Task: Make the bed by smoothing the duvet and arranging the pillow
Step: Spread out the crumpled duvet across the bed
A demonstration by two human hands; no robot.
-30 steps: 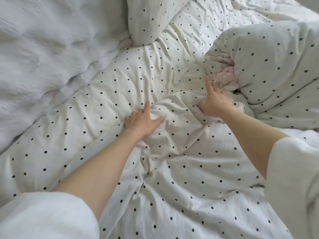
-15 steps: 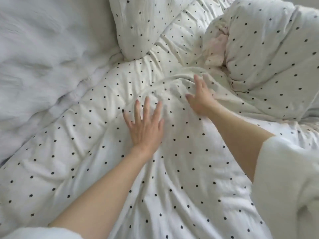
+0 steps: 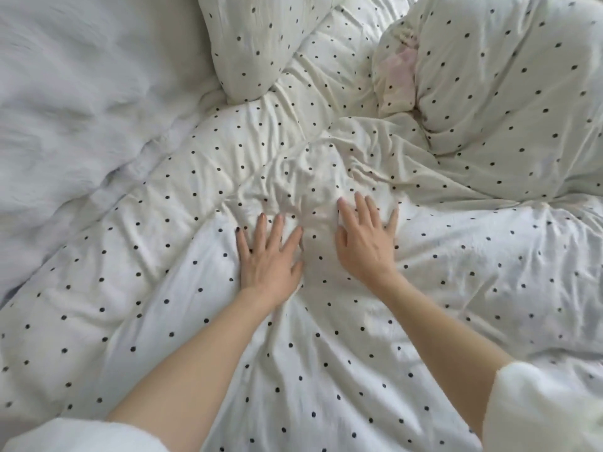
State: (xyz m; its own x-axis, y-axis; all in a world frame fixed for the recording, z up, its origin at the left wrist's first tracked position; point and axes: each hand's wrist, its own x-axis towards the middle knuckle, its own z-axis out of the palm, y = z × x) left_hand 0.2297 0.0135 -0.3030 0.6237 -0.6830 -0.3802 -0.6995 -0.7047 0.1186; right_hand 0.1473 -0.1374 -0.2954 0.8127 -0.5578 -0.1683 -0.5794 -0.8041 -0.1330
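Note:
A white duvet with black dots [image 3: 326,353] covers most of the bed and is wrinkled around its middle. My left hand [image 3: 269,256] lies flat on it with straight, spread fingers. My right hand [image 3: 367,239] presses flat beside it, a palm's width to the right. Just beyond the fingertips the fabric bunches into a ridge of creases [image 3: 303,181]. A dotted pillow [image 3: 257,44] lies at the top centre. At the top right a bulky folded mass of dotted bedding [image 3: 505,102] shows a pink patch at its open end.
A plain white, fluffy blanket [image 3: 81,109] fills the left side, next to the duvet's edge. My white sleeves show at the bottom left and bottom right corners.
My right hand let go of the fold it was pinching and moved back toward me, flattening beside the left. My left hand, clutching fabric one second ago, now lies flat.

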